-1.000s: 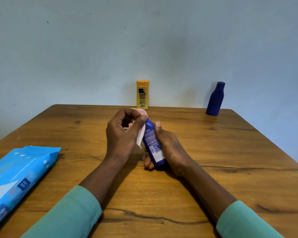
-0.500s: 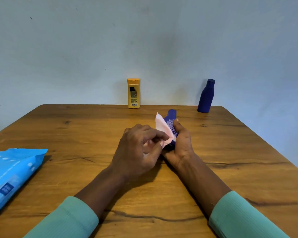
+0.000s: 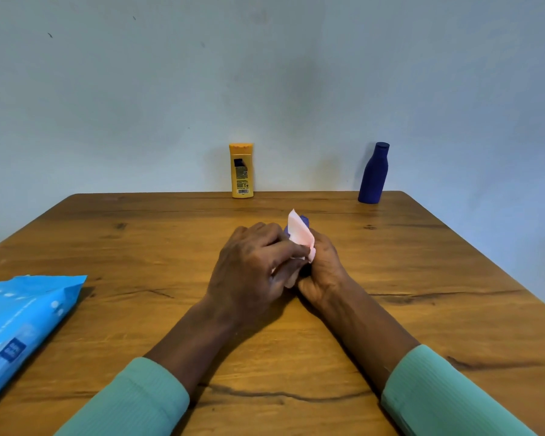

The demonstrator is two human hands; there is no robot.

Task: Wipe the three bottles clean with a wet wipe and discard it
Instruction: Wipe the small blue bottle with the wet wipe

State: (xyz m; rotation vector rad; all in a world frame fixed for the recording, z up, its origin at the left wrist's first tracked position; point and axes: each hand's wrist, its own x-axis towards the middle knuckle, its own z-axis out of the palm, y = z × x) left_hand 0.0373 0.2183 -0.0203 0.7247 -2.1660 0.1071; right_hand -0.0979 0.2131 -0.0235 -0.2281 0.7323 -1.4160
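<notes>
Bottle (image 3: 303, 220) is gripped in the curled right hand (image 3: 323, 267) at the middle of the table (image 3: 132, 247), long axis pointing away; wipe (image 3: 299, 235) is pinched against its left side by the left hand (image 3: 249, 269).

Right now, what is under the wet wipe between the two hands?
A small dark blue bottle: only its top end shows behind the wipe. The rest is covered by the wipe, the left hand that holds it and the right hand that grips the bottle.
</notes>
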